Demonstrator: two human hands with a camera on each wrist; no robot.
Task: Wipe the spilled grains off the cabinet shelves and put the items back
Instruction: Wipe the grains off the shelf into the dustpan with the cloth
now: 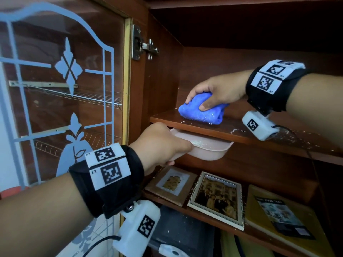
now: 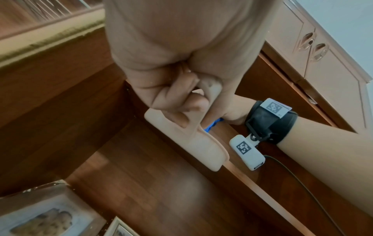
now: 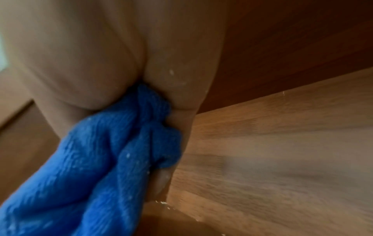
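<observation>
My right hand [image 1: 211, 93] grips a bunched blue cloth [image 1: 201, 112] that lies on the upper wooden shelf [image 1: 241, 135], near its front left edge. White grains stick to the cloth [image 3: 105, 159] and lie scattered on the shelf to the right [image 1: 289, 136]. Just under the shelf's front edge my left hand [image 1: 163, 143] holds a pale pink plastic tray [image 1: 209, 148] by its rim; a small heap of grains [image 1: 199, 144] lies in it. From the left wrist, the fingers [image 2: 177, 108] curl round the tray's edge [image 2: 191, 143].
The glass cabinet door [image 1: 61, 89] stands open at the left, with its hinge [image 1: 143, 45] above. On the lower shelf lie two picture frames [image 1: 171, 184] [image 1: 217, 200] and a yellow book [image 1: 282, 217], with grains around them. A cable hangs from the right wrist camera [image 1: 259, 126].
</observation>
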